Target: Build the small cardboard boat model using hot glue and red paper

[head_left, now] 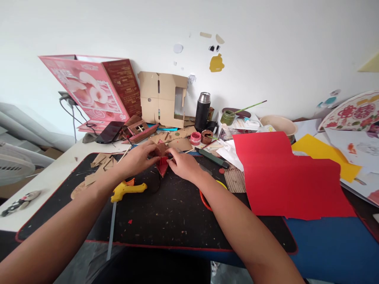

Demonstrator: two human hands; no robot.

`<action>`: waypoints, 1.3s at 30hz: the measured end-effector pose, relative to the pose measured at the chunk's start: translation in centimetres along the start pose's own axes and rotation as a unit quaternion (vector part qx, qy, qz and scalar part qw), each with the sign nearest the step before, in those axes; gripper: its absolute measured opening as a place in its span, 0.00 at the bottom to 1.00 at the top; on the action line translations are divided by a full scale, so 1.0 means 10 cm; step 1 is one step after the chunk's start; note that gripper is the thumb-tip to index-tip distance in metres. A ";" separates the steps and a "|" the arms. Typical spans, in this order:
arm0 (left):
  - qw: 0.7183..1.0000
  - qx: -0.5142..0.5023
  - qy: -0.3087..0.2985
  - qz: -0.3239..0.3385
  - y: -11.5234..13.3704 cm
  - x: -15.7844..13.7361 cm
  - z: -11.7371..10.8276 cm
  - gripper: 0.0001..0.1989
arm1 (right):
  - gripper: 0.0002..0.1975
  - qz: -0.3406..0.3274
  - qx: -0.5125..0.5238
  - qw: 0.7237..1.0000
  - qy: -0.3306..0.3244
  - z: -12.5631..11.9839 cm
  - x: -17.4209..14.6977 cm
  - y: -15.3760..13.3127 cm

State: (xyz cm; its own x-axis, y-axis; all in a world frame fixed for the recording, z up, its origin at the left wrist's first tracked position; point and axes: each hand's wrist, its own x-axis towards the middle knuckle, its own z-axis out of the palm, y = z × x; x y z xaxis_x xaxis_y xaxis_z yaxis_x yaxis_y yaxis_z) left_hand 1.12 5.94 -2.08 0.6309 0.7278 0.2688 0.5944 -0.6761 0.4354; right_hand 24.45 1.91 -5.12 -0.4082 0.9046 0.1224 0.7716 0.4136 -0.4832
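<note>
Between my two hands is a small cardboard model boat, red inside, its pointed end toward me over the black mat. My left hand is closed on its left side with thumb and fingers. Across from it, my right hand pinches the right side. My fingers hide parts of the boat. A yellow hot glue gun with a long glue stick lies nearer to me, below my left wrist. Cardboard scraps lie left of my left hand.
Behind my hands stand a black thermos, open paint jars and a brown model boat with a cabin. A green-handled cutter lies to the right, beside red sheets. A roll of tape is partly under my right forearm.
</note>
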 end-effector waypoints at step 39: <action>0.997 -0.029 0.041 -0.055 0.07 -0.08 0.09 0.11 | 0.18 0.002 0.008 1.000 0.003 0.02 0.01 0.02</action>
State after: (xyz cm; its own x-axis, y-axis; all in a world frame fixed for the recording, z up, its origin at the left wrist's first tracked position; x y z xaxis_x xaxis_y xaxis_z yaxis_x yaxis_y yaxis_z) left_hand 1.50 4.73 -2.78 0.5199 0.8054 0.2847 0.6256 -0.5860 0.5151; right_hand 24.45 2.04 -5.43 -0.4026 0.9066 0.1263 0.7652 0.4090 -0.4972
